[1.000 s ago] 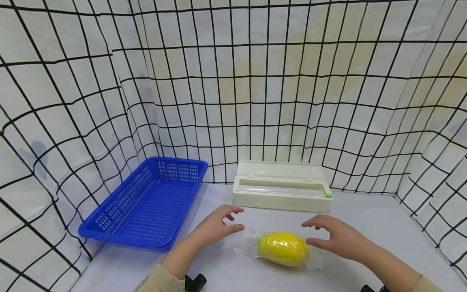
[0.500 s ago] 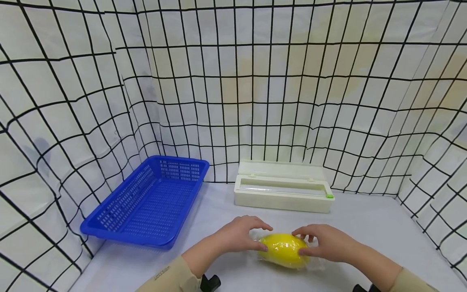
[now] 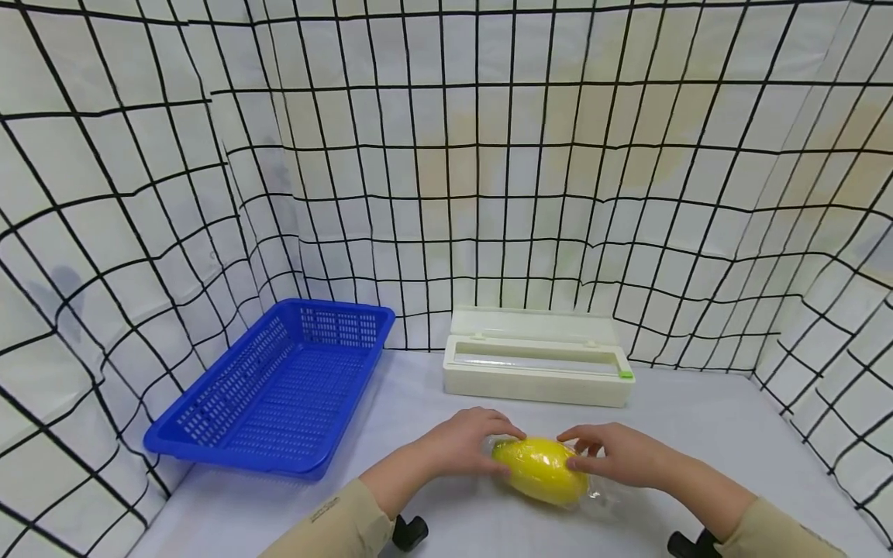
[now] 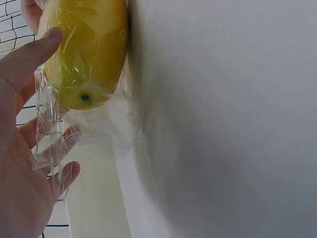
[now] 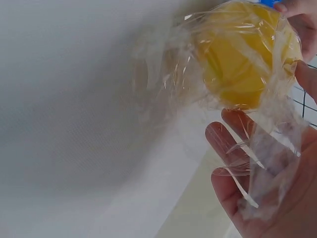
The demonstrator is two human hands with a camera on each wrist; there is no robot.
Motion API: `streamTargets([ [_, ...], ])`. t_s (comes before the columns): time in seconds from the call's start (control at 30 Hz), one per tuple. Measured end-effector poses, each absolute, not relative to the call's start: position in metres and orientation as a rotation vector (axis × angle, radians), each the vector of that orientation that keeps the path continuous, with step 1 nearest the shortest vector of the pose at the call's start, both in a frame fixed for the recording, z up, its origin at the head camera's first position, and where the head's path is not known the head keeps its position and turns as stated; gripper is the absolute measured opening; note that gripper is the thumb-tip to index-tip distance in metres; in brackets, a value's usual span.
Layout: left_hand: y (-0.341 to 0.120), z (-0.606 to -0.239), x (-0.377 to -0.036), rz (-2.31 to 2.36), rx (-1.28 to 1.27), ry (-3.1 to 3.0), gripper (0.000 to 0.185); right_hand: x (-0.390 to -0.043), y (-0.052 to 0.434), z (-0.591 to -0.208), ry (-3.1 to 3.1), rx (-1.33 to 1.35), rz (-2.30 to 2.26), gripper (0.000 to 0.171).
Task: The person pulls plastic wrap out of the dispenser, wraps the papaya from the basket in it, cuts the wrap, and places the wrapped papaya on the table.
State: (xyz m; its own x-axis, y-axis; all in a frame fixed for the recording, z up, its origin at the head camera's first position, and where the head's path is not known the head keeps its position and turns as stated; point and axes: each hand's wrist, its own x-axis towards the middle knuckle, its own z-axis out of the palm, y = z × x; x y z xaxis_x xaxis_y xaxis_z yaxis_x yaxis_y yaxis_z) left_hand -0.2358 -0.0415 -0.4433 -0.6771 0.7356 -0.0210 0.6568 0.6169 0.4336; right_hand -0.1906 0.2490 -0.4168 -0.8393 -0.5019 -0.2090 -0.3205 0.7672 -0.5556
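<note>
Our left hand [image 3: 462, 445] and right hand [image 3: 621, 457] grip opposite ends of the fruit [image 3: 543, 471], in front of the box [image 3: 537, 386], and loose film [image 5: 171, 74] catching on our fingers [image 5: 225, 193] might tear.

So in the lower middle of the head view the left hand [image 3: 460, 446] is covering the left end of the yellow fruit [image 3: 540, 471], and the right hand [image 3: 621, 456] is hiding a bit of its right side. Both sleeves [image 3: 342, 523] are running off the bottom edge, print [image 3: 324, 508] on the left one looking too tiny to read. The left wrist view's top edge is chopping the fruit. Upper right of the right wrist view, some blue thing [image 5: 269, 2] is barely poking in, can't tell what.
</note>
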Motion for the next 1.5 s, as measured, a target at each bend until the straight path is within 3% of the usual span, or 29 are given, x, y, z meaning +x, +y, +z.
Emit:
streamTargets([
  [0.47, -0.028, -0.436, -0.241, 0.55, 1.196, 2.879, 0.045, -0.19, 0.252, -0.426, 2.55, -0.389, -0.816, 0.04],
  [0.73, -0.025, -0.441, -0.229, 0.68, 0.996, 2.984, 0.045, -0.186, 0.253, -0.431, 2.563, -0.352, -0.855, 0.041],
  [0.93, -0.03, -0.449, -0.206, 0.845, 0.686, 2.878, 0.044, -0.185, 0.256, -0.431, 2.583, -0.369, -0.882, 0.046],
  [1.3, -0.016, -0.466, -0.195, 1.054, 0.51, 2.492, 0.074, -0.187, 0.263, -0.445, 2.451, -0.349, -1.051, 0.061],
  [1.5, -0.013, -0.464, -0.194, 1.182, 0.504, 2.458, 0.078, -0.186, 0.253, -0.456, 2.396, -0.299, -1.17, 0.063],
])
